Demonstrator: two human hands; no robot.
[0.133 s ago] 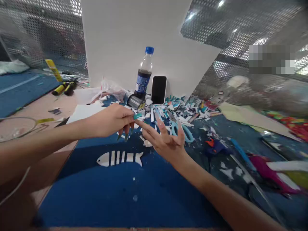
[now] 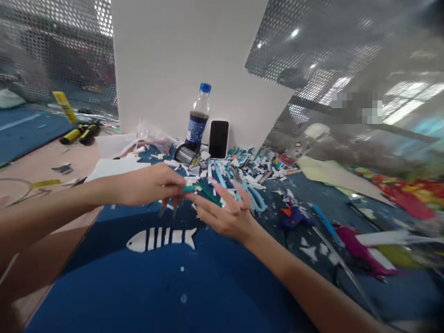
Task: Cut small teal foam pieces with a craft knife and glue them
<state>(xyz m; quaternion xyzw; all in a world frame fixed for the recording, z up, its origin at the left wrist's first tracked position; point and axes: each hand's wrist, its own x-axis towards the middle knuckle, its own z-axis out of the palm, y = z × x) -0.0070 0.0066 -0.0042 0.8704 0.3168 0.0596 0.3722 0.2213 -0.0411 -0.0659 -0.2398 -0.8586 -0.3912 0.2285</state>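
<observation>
Where scraps (image 2: 239,169) crowd, left hand (image 2: 149,185) pinches teal piece (image 2: 189,188); right hand (image 2: 225,215) touching.

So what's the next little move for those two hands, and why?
Probably the right hand should close its fingertips on the small teal paper scrap pinched by the left hand. The right hand is open, palm up, its fingers right beside the scrap. Both hover above the blue sheet, just past the white fish-skeleton cutout, so taking it there looks easiest.
</observation>
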